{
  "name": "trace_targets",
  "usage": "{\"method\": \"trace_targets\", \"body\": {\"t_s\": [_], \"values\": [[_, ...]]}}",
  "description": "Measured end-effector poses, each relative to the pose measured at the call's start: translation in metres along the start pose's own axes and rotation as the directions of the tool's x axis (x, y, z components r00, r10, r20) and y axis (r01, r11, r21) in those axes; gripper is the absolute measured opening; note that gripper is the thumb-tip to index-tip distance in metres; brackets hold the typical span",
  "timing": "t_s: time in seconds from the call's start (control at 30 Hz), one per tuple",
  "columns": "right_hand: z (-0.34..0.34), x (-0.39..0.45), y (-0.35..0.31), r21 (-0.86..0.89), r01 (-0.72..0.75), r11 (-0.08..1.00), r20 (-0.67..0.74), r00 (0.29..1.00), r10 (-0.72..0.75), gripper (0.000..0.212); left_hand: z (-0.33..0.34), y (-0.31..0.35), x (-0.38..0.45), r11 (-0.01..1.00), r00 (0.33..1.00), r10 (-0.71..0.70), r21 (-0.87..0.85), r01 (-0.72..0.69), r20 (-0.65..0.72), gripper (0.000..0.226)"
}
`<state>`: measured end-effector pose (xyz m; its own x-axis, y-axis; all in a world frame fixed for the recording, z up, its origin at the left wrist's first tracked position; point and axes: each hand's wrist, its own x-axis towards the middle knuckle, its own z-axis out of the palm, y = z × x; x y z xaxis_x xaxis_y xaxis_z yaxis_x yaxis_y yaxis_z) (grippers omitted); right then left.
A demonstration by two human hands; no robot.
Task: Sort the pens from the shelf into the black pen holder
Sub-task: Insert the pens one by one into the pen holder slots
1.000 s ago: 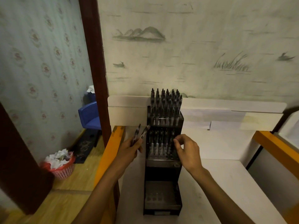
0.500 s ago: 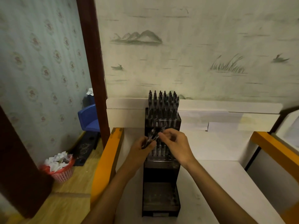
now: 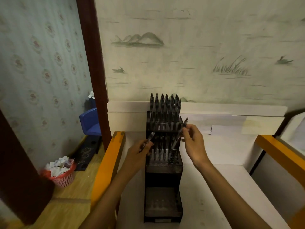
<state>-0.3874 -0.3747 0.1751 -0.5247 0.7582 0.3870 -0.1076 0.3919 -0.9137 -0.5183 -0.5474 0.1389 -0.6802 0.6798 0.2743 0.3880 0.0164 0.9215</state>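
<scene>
A tall black pen holder point(image 3: 163, 177) with stepped tiers stands on the white shelf point(image 3: 219, 187). Its top tier is packed with several dark pens point(image 3: 165, 109). The middle tier holds several pens on its left, with open slots on the right. My left hand point(image 3: 140, 150) grips a dark pen point(image 3: 150, 138) at the holder's left edge. My right hand point(image 3: 192, 140) pinches another dark pen point(image 3: 181, 131), tilted, its lower end over the middle tier's right side. The bottom tier looks bare.
Orange rails point(image 3: 107, 164) flank the white shelf on the left and right point(image 3: 280, 151). A dark wooden post point(image 3: 92, 63) rises at the left. Beyond it, on the wooden floor, sit a blue chair point(image 3: 90, 123) and a pink basket of paper scraps point(image 3: 61, 171).
My hands met in front of the holder, and my right hand took one pen from the left. The right hand has since moved out to the right with that pen; the left keeps one pen.
</scene>
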Motion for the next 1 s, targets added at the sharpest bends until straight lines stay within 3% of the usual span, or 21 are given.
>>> {"method": "trace_targets", "body": {"t_s": [0.1,0.27,0.63,1.0], "values": [[-0.009,-0.001,0.005,-0.172,0.111,0.979,-0.007,0.994,-0.114,0.018,-0.006,0.002,-0.001,0.999,0.999,0.032,0.022,-0.031,-0.003,0.021],[-0.011,-0.007,0.012,-0.291,0.18,0.94,-0.012,0.981,-0.192,0.024,-0.014,0.003,0.001,0.999,0.999,0.034,0.032,-0.034,-0.005,0.022],[-0.001,-0.013,0.022,-0.392,0.233,0.89,0.046,0.971,-0.234,0.025,-0.029,-0.018,0.0,0.996,0.999,0.036,0.086,-0.034,-0.018,0.017],[0.006,-0.024,0.051,-0.671,0.227,0.706,0.12,0.973,-0.198,0.019,-0.033,-0.018,0.003,0.999,0.999,0.022,0.034,-0.021,-0.025,0.021]]}}
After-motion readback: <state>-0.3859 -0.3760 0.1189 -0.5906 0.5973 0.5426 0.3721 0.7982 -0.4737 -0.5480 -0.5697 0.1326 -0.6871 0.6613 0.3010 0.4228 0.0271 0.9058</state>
